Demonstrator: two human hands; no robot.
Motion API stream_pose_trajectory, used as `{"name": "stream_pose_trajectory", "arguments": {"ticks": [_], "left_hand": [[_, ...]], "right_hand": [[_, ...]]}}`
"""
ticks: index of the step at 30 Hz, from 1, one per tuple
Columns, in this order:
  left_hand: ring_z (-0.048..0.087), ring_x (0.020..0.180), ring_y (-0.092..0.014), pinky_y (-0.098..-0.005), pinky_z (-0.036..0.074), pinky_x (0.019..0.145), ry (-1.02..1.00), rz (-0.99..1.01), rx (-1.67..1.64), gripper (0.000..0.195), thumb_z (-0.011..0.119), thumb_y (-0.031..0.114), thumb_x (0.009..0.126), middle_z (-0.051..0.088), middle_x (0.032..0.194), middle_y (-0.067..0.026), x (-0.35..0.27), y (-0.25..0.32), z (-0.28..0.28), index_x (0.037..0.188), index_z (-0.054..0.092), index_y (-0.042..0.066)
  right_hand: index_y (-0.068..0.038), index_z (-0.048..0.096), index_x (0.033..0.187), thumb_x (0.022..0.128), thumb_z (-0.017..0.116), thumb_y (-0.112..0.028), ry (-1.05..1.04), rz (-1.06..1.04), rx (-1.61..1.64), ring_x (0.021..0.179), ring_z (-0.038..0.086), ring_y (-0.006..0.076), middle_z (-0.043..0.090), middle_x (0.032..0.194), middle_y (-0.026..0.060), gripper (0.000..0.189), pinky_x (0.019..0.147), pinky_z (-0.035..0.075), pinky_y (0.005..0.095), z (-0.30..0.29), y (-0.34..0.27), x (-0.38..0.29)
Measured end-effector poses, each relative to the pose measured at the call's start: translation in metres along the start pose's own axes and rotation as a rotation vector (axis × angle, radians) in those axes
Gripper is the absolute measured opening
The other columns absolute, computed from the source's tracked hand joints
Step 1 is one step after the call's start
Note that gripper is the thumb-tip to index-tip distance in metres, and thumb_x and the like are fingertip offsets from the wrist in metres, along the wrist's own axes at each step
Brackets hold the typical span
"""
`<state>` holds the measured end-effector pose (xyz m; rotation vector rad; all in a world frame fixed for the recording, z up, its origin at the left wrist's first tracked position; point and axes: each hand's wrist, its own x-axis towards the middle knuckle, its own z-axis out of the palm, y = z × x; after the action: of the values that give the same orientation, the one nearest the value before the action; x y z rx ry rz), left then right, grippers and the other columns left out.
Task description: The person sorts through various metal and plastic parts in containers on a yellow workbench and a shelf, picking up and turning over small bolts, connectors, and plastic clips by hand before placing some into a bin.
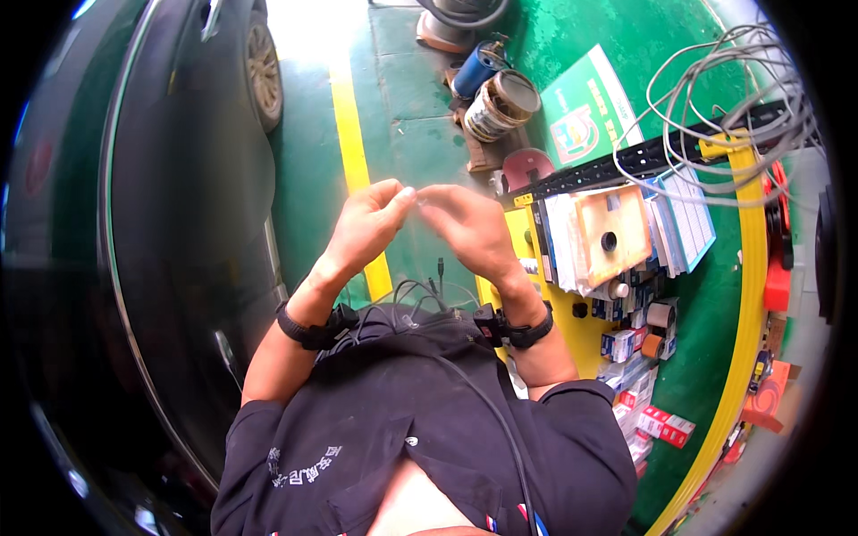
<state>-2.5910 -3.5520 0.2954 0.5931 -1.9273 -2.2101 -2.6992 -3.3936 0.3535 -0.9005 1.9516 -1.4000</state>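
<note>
My left hand [371, 221] and my right hand [466, 224] are raised in front of my chest over the green floor, their fingertips close together or touching. The left fingers are curled, with the thumb laid against the index finger. The right hand is somewhat blurred, its fingers bent towards the left thumb. Whether something small is pinched between the fingertips I cannot tell. Each wrist wears a black strap with a small device. Below the hands, dark cables [429, 289] with a plug end stick out near my waist.
A dark car [188, 201] stands along the left. At the right, a yellow and black shelf [751, 201] bears an air filter [613, 231], more filters and small boxes [620, 345]. Coiled grey cable [677, 120] hangs above. Beyond are an open bucket [496, 110] and a blue cylinder [477, 70].
</note>
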Motion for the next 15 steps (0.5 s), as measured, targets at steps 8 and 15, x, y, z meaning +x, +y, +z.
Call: {"name": "stream_pose_trajectory", "arguments": {"ticks": [8, 15], "left_hand": [[0.047, 0.064, -0.003, -0.0214, 0.037, 0.055, -0.137, -0.094, -0.033, 0.023, 0.063, 0.025, 0.106, 0.055, 0.075, 0.0048, 0.185, 0.025, -0.034, 0.092, 0.062, 0.007], [0.053, 0.07, -0.008, -0.026, 0.045, 0.064, -0.11, -0.28, 0.076, 0.025, 0.064, 0.027, 0.104, 0.06, 0.078, 0.0008, 0.383, -0.008, -0.034, 0.094, 0.063, 0.003]], "right_hand": [[-0.001, 0.072, 0.117, 0.096, 0.073, -0.004, 0.224, 0.107, 0.041, 0.097, 0.071, 0.0102, 0.078, 0.104, 0.0063, 0.022, 0.088, 0.058, 0.0271, -0.04, 0.023, 0.152], [-0.001, 0.073, 0.116, 0.095, 0.074, -0.005, 0.258, 0.233, 0.267, 0.098, 0.071, 0.0105, 0.077, 0.106, 0.0056, 0.021, 0.089, 0.058, 0.0278, -0.105, 0.139, 0.313]]}}
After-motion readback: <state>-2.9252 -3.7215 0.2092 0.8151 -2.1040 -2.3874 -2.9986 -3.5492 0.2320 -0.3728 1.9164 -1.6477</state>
